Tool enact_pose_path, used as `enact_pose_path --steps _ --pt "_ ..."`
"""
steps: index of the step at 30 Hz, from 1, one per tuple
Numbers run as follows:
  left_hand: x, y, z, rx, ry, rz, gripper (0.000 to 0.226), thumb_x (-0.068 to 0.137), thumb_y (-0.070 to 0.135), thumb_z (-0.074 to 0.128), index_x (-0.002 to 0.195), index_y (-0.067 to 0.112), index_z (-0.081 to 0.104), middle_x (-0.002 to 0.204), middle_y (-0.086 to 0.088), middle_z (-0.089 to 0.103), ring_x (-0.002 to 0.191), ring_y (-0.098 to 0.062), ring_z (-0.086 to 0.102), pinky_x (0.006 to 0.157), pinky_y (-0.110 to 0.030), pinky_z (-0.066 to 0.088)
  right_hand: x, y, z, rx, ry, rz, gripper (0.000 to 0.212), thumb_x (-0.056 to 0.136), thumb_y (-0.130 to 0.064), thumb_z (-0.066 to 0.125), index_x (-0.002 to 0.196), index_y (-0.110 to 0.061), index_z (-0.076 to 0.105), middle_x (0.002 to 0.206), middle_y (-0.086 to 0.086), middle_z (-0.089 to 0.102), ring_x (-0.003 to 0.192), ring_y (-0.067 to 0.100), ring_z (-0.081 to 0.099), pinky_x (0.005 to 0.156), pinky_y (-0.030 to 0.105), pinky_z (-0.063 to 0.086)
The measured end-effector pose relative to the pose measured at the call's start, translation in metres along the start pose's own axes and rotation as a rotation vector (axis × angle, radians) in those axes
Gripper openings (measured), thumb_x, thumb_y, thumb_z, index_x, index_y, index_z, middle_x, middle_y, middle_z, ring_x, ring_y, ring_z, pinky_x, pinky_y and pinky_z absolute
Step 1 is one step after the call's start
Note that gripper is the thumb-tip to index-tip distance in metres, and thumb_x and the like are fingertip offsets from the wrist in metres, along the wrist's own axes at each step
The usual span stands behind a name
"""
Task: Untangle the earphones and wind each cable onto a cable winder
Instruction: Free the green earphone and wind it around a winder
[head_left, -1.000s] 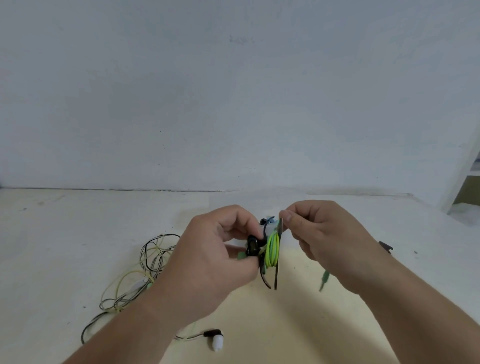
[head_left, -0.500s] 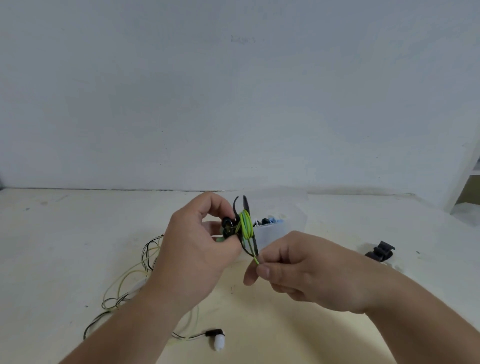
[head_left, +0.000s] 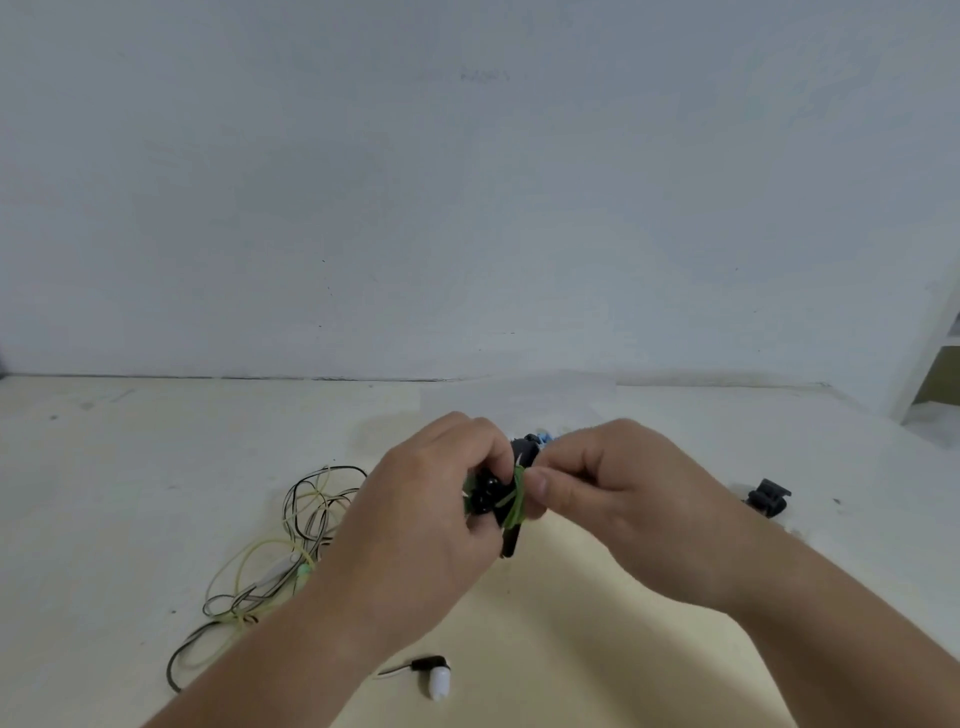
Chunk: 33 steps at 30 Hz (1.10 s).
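My left hand (head_left: 431, 512) grips a black cable winder (head_left: 511, 540) with green earphone cable (head_left: 518, 501) wound round it and black earbuds beside it. My right hand (head_left: 618, 493) pinches the green cable at the winder's right side. Both hands meet above the table's middle. A tangle of black-and-white and yellow earphone cables (head_left: 291, 551) lies on the table to the left. One white earbud (head_left: 439, 682) on a black stem lies near the front, below my left forearm.
A spare black cable winder (head_left: 768, 499) lies on the table to the right. A small container with blue and black pieces (head_left: 540, 441) peeks out behind my hands. The wall stands behind the table and a white frame (head_left: 930, 353) at far right.
My right hand rose from below the winder up to its right side, drawing the green cable round it. The left hand lowered and tilted the winder a little.
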<state>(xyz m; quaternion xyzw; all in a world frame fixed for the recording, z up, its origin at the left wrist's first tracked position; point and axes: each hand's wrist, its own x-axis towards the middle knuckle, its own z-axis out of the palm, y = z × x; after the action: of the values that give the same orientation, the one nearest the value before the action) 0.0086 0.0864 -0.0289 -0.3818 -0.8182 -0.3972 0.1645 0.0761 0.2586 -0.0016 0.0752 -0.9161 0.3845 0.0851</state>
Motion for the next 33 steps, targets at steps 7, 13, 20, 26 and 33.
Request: enact_pose_path --steps 7,13,20,26,33 --pt "-0.003 0.007 -0.002 -0.126 -0.097 -0.006 0.037 0.073 -0.003 0.068 0.082 0.032 0.059 0.085 0.014 0.058 0.07 0.001 0.055 0.062 -0.012 0.042 0.004 -0.001 -0.001 0.124 0.266 0.092 0.026 0.091 -0.034 0.066 0.071 -0.018 0.067 0.064 -0.003 0.07 0.054 0.003 0.061 0.054 0.012 0.044" --pt "-0.004 0.011 -0.002 -0.161 -0.108 -0.005 0.037 0.074 -0.002 0.068 0.084 0.033 0.058 0.086 0.014 0.06 0.073 0.001 0.056 0.068 -0.016 0.046 0.005 0.003 0.001 0.437 0.202 0.199 0.033 0.096 -0.025 0.061 0.086 0.006 0.059 0.068 0.01 0.071 0.047 0.024 0.062 0.048 0.03 0.047" --pt "-0.004 0.011 0.001 -0.249 -0.031 -0.098 0.042 0.08 -0.003 0.067 0.091 0.037 0.058 0.091 0.015 0.067 0.078 -0.008 0.065 0.06 -0.014 0.045 0.01 0.003 0.004 0.724 0.276 0.187 0.025 0.096 -0.013 0.06 0.074 -0.005 0.052 0.076 0.023 0.071 0.043 0.022 0.059 0.045 0.027 0.047" --pt "0.003 0.009 -0.001 -0.678 -0.056 -0.413 0.038 0.071 0.005 0.074 0.094 0.034 0.068 0.098 0.009 0.07 0.083 -0.014 0.074 0.068 -0.032 0.061 0.009 0.001 0.005 0.658 0.423 0.063 0.027 0.097 -0.011 0.058 0.078 0.007 0.05 0.078 0.015 0.073 0.048 0.024 0.062 0.049 0.031 0.05" --pt "0.002 0.011 0.002 -1.051 -0.182 -0.559 0.03 0.07 0.035 0.072 0.093 0.015 0.073 0.087 -0.007 0.071 0.068 -0.022 0.066 0.06 -0.031 0.057 0.008 -0.001 0.005 0.721 0.324 0.023 0.033 0.091 -0.021 0.06 0.082 0.01 0.055 0.08 0.019 0.073 0.055 0.025 0.065 0.055 0.031 0.052"
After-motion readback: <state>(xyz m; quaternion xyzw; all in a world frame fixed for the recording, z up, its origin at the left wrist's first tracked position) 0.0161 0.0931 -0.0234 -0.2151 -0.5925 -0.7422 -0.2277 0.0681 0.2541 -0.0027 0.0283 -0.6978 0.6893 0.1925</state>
